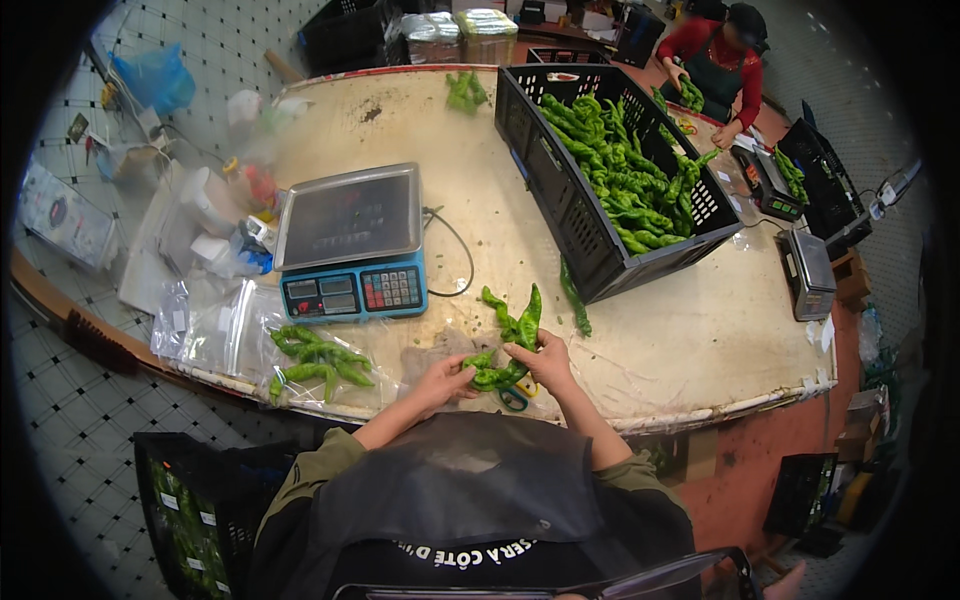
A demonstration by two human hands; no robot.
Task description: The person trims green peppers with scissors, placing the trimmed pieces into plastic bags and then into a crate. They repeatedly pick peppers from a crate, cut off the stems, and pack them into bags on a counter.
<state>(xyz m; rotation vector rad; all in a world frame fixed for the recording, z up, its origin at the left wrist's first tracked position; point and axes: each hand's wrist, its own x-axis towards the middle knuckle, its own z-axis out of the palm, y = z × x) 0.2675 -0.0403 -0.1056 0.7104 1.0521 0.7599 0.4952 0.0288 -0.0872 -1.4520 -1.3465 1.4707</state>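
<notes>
Close to the table's front edge, my right hand (551,363) grips several long green peppers (528,321), their tips pointing away from me. My left hand (447,381) has its fingers on the curled end of a green pepper (491,377) in the same bunch. Scissors with green and yellow handles (513,398) lie partly hidden under the peppers. Left of my hands, more green peppers (319,358) rest on clear plastic bags (244,322). A crumpled cloth (442,346) lies just beyond my left hand.
A blue digital scale (349,244) stands at left, its cable (471,262) curving right. A black crate (574,214) of green peppers (630,176) occupies the right, with one loose pepper (573,296) beside it. Across the table, a person (716,67) handles peppers near another scale (772,184).
</notes>
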